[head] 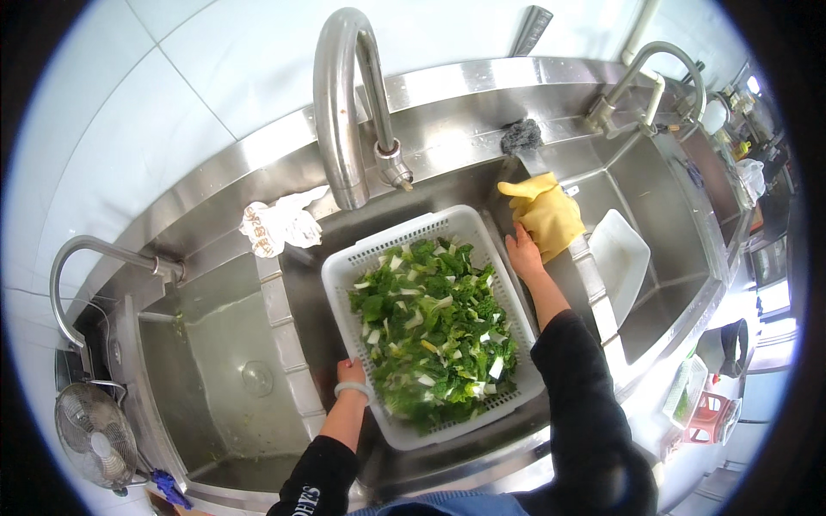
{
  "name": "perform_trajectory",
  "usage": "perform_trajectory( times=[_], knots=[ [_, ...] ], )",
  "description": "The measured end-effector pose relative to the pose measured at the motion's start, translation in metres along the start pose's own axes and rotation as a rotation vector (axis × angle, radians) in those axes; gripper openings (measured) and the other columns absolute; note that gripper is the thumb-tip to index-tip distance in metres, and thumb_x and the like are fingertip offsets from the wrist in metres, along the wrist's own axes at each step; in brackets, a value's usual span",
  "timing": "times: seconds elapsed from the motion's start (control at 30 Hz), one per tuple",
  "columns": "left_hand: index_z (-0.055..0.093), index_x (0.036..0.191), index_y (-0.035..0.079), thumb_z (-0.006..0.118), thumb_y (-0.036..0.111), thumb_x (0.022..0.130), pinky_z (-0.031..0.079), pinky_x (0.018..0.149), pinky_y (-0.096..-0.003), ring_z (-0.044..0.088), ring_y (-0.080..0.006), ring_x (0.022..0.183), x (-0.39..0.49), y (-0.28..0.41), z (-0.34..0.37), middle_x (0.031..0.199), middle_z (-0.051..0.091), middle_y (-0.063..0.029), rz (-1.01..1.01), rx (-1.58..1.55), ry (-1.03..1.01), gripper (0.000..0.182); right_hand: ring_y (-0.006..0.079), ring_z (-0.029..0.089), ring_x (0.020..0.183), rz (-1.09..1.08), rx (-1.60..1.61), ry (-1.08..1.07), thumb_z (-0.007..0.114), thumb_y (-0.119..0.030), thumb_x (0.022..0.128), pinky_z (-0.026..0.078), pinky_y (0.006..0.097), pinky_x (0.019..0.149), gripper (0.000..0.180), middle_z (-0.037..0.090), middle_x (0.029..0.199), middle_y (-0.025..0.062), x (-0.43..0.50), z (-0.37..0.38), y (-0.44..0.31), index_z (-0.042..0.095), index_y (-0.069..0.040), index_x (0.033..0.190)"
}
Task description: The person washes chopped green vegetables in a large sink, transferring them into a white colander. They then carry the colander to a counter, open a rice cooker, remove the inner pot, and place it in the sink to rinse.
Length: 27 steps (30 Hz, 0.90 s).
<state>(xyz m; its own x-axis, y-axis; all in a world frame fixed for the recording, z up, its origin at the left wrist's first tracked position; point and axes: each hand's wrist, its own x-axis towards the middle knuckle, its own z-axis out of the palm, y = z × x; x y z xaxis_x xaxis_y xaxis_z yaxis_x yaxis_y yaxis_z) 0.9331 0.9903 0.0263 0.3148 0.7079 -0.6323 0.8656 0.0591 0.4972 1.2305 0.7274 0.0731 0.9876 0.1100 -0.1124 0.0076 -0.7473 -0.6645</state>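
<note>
A white slotted plastic basket full of chopped leafy greens sits in the middle sink basin. At its left side, my left hand has curled fingers against the rim, partly hidden by the wall. My right hand is just beyond the basket's right edge, its fingertips against a yellow rubber glove. That glove is draped over the divider between the middle and right basins. Whether my right fingers grip the glove is not clear.
A large curved faucet arches over the middle basin. A white cloth lies on the left divider, and a dark scouring pad on the back ledge. The right basin holds a white tray. A fan stands far left.
</note>
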Motion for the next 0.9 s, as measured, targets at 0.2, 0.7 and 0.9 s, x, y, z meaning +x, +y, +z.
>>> perform_trajectory(
  times=[0.2,0.7,0.9],
  knots=[
    [0.046,0.087,0.002,0.051,0.024,0.080,0.039,0.068,-0.0324,0.046,-0.0179,0.073,-0.017,0.013,0.004,0.081,0.052,-0.0102,-0.130,-0.273,0.094,0.023,0.0338,0.047,0.098,-0.066,-0.126,-0.073,0.047,-0.032,0.078,0.038,0.0378,0.083,0.047,0.050,0.103,0.0216,-0.033,0.015,0.026,0.040,-0.004,0.114],
    [0.044,0.084,0.003,0.048,0.024,0.082,0.038,0.060,-0.0269,0.043,-0.0125,0.066,-0.058,0.027,-0.061,0.074,0.048,-0.0048,0.222,-0.427,-0.006,0.021,0.0349,0.055,0.077,0.013,0.025,0.015,0.054,-0.027,0.075,0.043,0.0383,0.068,0.031,0.057,0.081,0.0205,-0.074,-0.011,-0.011,0.053,-0.001,0.093],
    [0.042,0.082,0.004,0.044,0.021,0.085,0.036,0.057,-0.0246,0.038,-0.0087,0.064,-0.091,0.045,-0.087,0.072,0.044,-0.0013,0.311,-0.669,-0.212,0.017,0.0343,0.055,0.075,-0.095,-0.078,-0.072,0.053,-0.029,0.076,0.043,0.0382,0.066,0.032,0.057,0.077,0.0209,-0.071,-0.066,-0.044,0.054,0.000,0.090]
  ],
)
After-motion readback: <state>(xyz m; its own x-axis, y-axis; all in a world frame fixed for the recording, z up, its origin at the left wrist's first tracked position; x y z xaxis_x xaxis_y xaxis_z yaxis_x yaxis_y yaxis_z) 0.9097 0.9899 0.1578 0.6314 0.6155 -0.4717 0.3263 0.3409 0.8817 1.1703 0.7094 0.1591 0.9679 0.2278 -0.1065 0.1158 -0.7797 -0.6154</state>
